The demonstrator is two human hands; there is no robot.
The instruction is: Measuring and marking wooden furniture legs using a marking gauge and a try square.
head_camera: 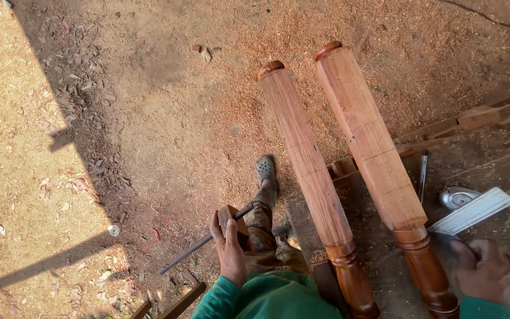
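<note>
Open-air woodworking shop: sawdust-covered dirt floor (166, 118), two turned wooden legs (314, 171) lying between the hands on a rough bench (379, 248), metal square (473, 211) just above right hand (486, 272).

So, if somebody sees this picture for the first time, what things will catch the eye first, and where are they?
First, the two long reddish turned wooden legs, lying side by side from the upper middle down to the lower right on a dusty workbench. Next, the left hand at the bottom centre grips a small wooden marking gauge. The right hand holds a metal square at the lower right.
</note>
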